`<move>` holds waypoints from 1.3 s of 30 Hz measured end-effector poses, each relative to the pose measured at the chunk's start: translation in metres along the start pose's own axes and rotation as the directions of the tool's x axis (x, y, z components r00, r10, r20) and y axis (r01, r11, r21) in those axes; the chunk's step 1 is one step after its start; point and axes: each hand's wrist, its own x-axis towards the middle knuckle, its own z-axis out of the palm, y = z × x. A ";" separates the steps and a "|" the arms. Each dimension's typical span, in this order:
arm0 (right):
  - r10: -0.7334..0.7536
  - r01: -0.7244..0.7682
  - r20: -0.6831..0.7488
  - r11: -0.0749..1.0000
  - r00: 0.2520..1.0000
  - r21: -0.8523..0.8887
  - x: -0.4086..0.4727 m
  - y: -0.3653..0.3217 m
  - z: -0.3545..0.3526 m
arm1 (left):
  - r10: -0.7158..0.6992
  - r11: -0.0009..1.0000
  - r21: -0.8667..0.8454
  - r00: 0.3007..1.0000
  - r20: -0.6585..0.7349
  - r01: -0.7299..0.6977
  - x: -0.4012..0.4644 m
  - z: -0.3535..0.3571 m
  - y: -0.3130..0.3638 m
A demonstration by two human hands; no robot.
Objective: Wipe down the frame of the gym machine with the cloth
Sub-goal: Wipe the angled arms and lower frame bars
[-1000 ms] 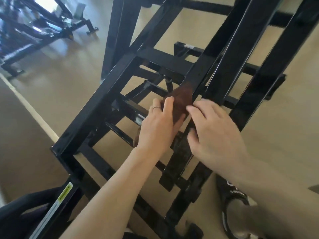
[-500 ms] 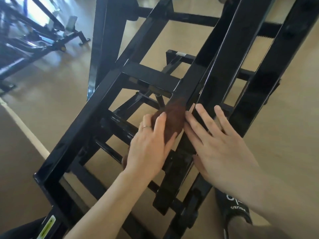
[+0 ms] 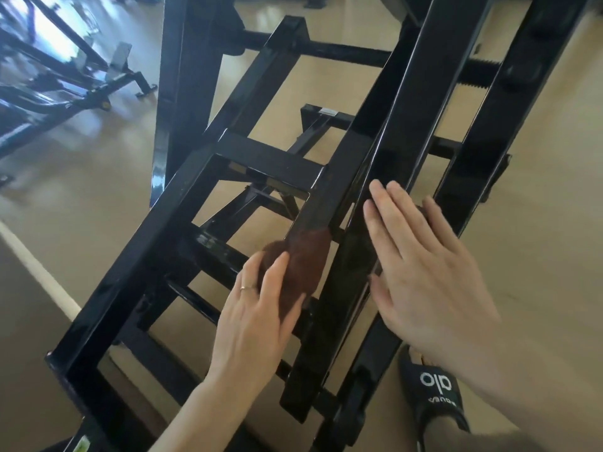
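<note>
While the left hand [image 3: 257, 324] presses a brown cloth [image 3: 301, 267] onto a black bar of the gym machine frame [image 3: 137, 275], the right hand [image 3: 421, 275] lies flat on the neighbouring bar just to the right. Left hand: fingers mostly straight, laid over the lower part of the cloth, thumb side against it; a thin ring [image 3: 247, 287] on 1 finger. Whether any finger curls round the cloth edge, cannot tell. Cloth sits bunched on the slanted inner bar, near the middle of the view, its upper edge reaching where the bar shows bare black metal. Right hand: fingers straight and slightly spread, palm down on the glossy bar, holding nothing. The 2 hands are apart, with a narrow gap of frame between them.

Frame is black square tubing, several long bars slanting from lower left to upper right, joined by short crosspieces; tan floor [image 3: 538, 223] shows through the gaps. A yellow-green sticker [image 3: 81, 444] sits on the frame at the bottom left edge. Bottom right, a foot in a black slide sandal [image 3: 434, 389] with white lettering stands on the floor beside the frame. Top left, another black gym machine [image 3: 65, 76] stands well apart, lit by bright light. A pale stripe [image 3: 36, 269] crosses the floor at left.
</note>
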 end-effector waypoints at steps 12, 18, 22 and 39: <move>0.085 -0.088 -0.102 0.996 0.991 -0.026 0.025 0.014 -0.015 | 0.067 0.998 -0.022 0.998 0.011 -0.067 0.136 0.022 0.052; 0.124 -0.125 -0.134 0.992 0.983 0.006 0.038 0.010 -0.019 | 0.067 0.994 -0.089 0.995 0.072 -0.060 0.097 0.011 0.035; 0.168 -0.163 -0.234 0.986 0.958 0.038 0.053 0.016 -0.017 | 0.065 0.996 -0.062 0.994 0.084 -0.060 0.094 0.011 0.031; 0.352 -0.078 -0.556 0.887 0.753 0.455 0.086 -0.002 0.028 | 0.139 0.973 -0.201 0.981 0.136 -0.110 0.304 0.029 0.108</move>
